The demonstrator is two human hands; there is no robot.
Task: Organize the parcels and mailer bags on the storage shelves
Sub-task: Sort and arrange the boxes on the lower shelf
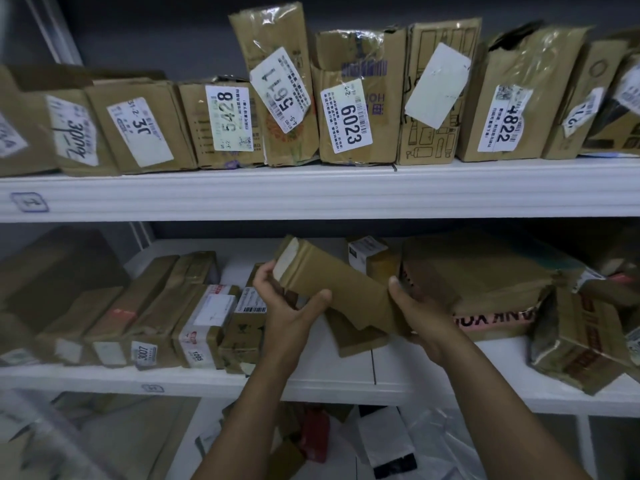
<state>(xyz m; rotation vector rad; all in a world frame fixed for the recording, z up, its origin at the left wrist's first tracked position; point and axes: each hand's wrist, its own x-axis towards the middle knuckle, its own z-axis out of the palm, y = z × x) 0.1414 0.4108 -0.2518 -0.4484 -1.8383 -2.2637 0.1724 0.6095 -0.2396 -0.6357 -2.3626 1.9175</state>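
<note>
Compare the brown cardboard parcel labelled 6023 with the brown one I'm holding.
The brown cardboard parcel labelled 6023 stands upright on the upper shelf, untouched; the held brown cardboard parcel lies tilted at the lower shelf, gripped by left hand and right hand. Both are creased cardboard.

Two hands (pixel 291 306); one held parcel (pixel 332 278); two shelf boards (pixel 311 192); roughly ten top-row boxes (pixel 329 147).

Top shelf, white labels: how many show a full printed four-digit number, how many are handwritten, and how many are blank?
Printed four-digit labels: 4 (5428, 5611, 6023, 4822)
Handwritten label: 1
Blank label: 1
Total: 6; other labels unreadable or cut off.
</note>
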